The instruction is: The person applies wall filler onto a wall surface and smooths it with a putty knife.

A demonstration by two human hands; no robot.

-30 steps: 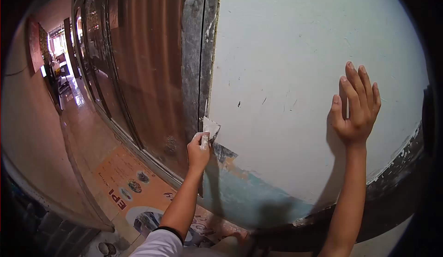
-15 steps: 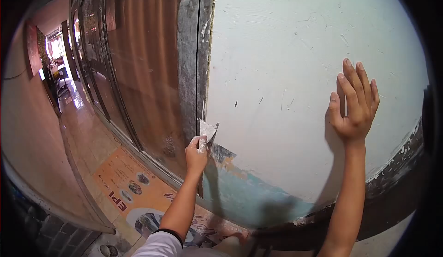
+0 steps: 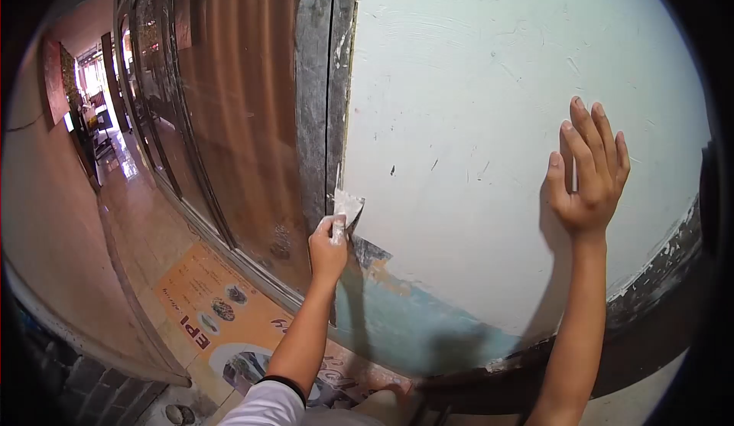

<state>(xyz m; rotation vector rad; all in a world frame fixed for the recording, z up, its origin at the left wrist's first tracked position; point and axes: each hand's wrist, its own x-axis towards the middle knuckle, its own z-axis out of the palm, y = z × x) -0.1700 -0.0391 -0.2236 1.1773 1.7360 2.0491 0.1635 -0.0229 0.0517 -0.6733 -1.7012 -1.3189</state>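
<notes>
My left hand point(image 3: 329, 252) grips a putty knife point(image 3: 349, 206) by its whitened handle, fingers wrapped round it. Its blade, smeared with white, lies at the left edge of the white wall point(image 3: 459, 219), where it meets a dark weathered wooden frame point(image 3: 313, 105). Pale residue marks this seam above the blade. To the right, my right hand point(image 3: 592, 177) is spread with its fingers pointing up, its palm against the wall. Below the putty knife, a grey and tan patch point(image 3: 378, 261) borders a teal painted strip point(image 3: 428, 315).
Glass panels with a brown curtain point(image 3: 237, 105) stand left of the frame. An orange printed banner point(image 3: 199, 296) covers part of the floor beneath. A tiled passage point(image 3: 134, 204) runs back on the left beside a pinkish wall point(image 3: 53, 219). Dark trim point(image 3: 657, 281) edges the white wall's lower right.
My left hand has moved slightly upward along the seam with the putty knife. My right hand stays in the same place on the wall.
</notes>
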